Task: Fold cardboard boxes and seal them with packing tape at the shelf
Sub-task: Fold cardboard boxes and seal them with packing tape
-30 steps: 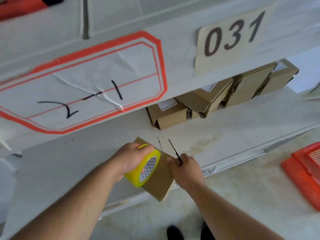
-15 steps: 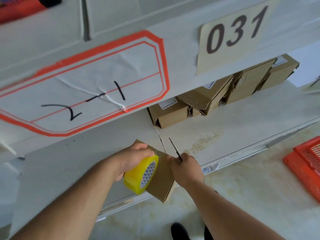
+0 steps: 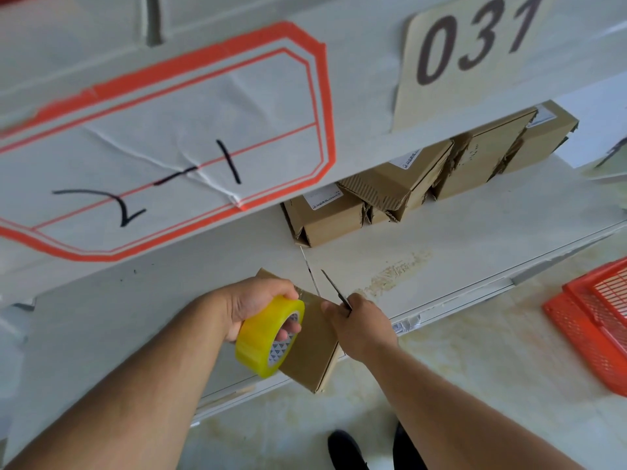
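Cutting tape on box at shelf edge

Keep strip taut btwn roll (image 3: 269,337) & box (image 3: 310,337), blade (image 3: 334,288) close to cardboard, slice w/ tip angled away from fingers. Left hand (image 3: 252,308) grip curls round the yellow roll, fingers thru core, forearm low; right hand (image 3: 361,322) grip pinches blade handle, knuckles up. Box lies on shelf (image 3: 441,252) front lip, overhanging.

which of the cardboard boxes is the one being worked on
The flat box at the shelf's front edge, between the two hands, with the yellow tape roll against it. The other boxes sit untouched at the back.
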`<state>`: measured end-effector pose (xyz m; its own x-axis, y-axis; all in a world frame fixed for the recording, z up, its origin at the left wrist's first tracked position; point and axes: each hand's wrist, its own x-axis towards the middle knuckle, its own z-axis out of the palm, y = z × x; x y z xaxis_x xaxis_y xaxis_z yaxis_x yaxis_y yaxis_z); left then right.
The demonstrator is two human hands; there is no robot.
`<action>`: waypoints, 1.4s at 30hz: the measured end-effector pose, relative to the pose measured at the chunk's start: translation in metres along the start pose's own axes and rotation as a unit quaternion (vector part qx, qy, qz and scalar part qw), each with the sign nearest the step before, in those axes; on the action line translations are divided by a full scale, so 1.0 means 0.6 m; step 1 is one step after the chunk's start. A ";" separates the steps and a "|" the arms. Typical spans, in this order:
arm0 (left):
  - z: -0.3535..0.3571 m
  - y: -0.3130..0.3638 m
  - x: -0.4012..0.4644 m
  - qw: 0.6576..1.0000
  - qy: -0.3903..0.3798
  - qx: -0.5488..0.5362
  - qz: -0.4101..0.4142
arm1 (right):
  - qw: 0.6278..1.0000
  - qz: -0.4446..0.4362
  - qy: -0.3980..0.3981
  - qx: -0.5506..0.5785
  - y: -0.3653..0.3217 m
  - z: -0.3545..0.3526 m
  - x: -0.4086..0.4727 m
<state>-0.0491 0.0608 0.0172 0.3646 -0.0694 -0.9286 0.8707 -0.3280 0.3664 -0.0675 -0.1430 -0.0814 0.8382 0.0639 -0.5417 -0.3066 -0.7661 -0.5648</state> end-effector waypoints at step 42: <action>0.014 -0.023 -0.010 0.994 0.027 -0.068 0.085 | 0.980 -0.131 -0.060 -0.136 -0.079 0.005 0.073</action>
<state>-0.0662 0.0577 0.0168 0.5241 -0.0603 -0.8495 0.8303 -0.1857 0.5254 -0.0178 -0.1023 -0.0800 0.8081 0.3428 -0.4790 0.0566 -0.8546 -0.5162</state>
